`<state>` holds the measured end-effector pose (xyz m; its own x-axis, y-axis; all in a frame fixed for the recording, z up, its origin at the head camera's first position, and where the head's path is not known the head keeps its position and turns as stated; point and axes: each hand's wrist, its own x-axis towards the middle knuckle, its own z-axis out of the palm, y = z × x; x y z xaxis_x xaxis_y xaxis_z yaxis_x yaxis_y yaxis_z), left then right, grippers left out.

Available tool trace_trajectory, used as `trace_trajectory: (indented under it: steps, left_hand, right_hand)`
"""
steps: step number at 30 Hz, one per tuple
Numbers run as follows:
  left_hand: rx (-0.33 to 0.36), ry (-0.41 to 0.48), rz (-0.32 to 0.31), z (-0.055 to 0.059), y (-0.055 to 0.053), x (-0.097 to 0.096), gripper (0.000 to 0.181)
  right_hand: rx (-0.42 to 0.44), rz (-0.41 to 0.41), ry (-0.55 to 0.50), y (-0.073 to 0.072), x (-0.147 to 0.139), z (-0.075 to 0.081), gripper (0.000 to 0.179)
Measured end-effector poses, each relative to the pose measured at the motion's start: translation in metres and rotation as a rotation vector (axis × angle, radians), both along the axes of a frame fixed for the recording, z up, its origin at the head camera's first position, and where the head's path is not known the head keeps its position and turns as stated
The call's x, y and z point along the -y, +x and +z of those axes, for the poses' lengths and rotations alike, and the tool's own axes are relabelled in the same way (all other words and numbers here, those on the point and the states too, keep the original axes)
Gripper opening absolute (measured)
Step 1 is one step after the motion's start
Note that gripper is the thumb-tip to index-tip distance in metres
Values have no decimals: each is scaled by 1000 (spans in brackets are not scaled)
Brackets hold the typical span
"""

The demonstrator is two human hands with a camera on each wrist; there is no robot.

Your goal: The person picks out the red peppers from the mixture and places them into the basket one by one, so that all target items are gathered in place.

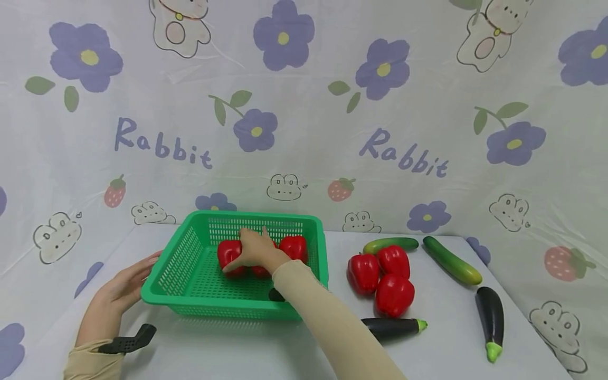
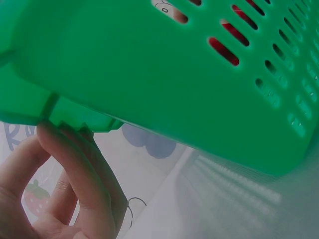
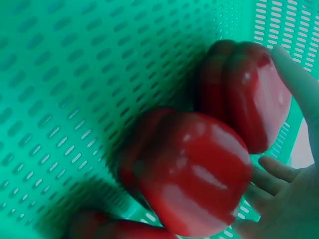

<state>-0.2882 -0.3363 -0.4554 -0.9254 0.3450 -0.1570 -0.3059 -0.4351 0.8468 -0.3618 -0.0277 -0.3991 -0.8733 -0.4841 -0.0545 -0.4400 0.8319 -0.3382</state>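
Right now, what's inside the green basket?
Three red peppers, with the right hand at one. The basket floor beneath them is covered; the hand and sleeve hide more from above.

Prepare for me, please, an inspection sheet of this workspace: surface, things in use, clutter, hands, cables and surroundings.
Surface: plain white table.
Things in use: green basket, three red peppers inside.
Clutter: right of the basket, three more red peppers, two cucumbers, two eggplants, one partly behind the sleeve.
Hands: left hand touches the basket's rim; right hand inside the basket, thumb against the leftmost pepper.
Cables: nothing seen.
Surroundings: curtain printed with flowers, rabbits, strawberries.
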Motion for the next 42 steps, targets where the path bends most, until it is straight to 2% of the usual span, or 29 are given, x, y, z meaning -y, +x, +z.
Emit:
trace_trajectory:
  steps: [8,13,16,18,24,32,42]
  left_hand:
    - [-11,-90,1,1,1,0,33]
    - [14,-187,60,2,3,2,29]
    - [7,-238,76,2,6,4,30]
    - [-12,-238,63,2,8,4,31]
    - [-31,-163,39,4,10,1,32]
    - [-47,-185,45,3,12,3,33]
    - [-53,-168,44,1,12,3,34]
  right_hand:
    - [16,-19,-104,0,-7,6,93]
    - [31,-17,-156,0,-15,14,94]
    - [39,-24,-187,1,-20,18,95]
    - [40,-24,-202,2,-23,22,95]
    - [60,-28,-259,8,-35,32,93]
    - [77,-23,-354,15,-50,41,97]
    - [32,-36,-400,24,-76,42,94]
